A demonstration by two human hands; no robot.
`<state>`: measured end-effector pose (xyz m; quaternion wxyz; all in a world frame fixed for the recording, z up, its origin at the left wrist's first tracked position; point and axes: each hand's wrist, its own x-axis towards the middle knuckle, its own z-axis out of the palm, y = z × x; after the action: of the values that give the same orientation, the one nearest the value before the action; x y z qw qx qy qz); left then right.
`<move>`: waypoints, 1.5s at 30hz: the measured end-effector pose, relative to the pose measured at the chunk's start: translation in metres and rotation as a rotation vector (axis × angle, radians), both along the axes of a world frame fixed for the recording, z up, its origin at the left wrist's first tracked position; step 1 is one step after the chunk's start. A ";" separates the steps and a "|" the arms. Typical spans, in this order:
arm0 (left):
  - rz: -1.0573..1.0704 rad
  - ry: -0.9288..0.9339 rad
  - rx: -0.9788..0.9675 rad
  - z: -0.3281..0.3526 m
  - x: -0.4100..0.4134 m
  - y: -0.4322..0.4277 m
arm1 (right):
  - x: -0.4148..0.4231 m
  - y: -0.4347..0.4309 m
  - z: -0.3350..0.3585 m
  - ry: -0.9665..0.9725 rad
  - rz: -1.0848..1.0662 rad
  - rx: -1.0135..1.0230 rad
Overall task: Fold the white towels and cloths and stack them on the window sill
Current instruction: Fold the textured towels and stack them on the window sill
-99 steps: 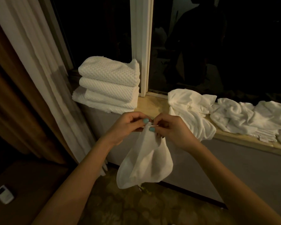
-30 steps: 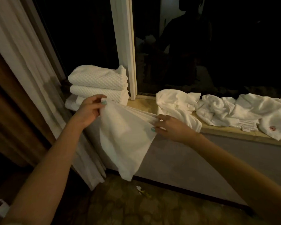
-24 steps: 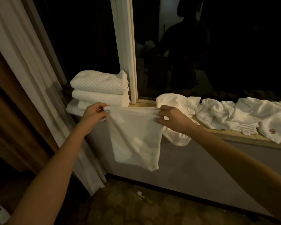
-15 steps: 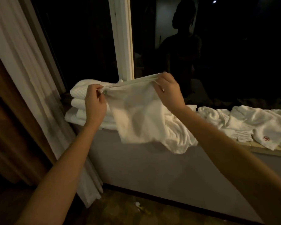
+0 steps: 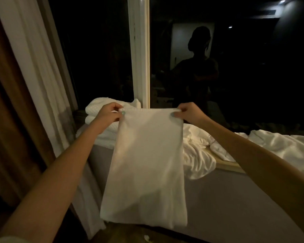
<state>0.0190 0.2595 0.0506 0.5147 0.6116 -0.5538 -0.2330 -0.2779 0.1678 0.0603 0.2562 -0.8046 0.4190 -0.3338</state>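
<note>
A white cloth (image 5: 146, 165) hangs flat and stretched in front of me as a long rectangle. My left hand (image 5: 109, 114) pinches its top left corner and my right hand (image 5: 187, 114) pinches its top right corner. Behind the cloth, on the left end of the window sill (image 5: 225, 163), sits a stack of folded white waffle towels (image 5: 96, 109), partly hidden by the cloth and my left hand. Crumpled white cloths (image 5: 198, 155) lie unfolded along the sill to the right, one drooping over its edge.
A white window post (image 5: 140, 50) rises behind the cloth, with dark glass on both sides showing a person's reflection. White and brown curtains (image 5: 30, 85) hang at the left. A grey wall (image 5: 235, 199) drops below the sill to the floor.
Both hands have moved apart and pulled the cloth taut, so it now hangs straight and smooth instead of bunched. The view has tilted upward and nearer the window.
</note>
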 end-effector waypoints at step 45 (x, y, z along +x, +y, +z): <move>-0.169 0.302 -0.360 0.206 0.114 -0.077 | 0.111 -0.079 0.193 -0.338 0.267 0.018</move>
<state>0.1333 0.1822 0.2567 0.6710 0.4200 -0.5522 -0.2615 -0.1665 0.0889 0.2533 0.3719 -0.7831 0.2627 -0.4236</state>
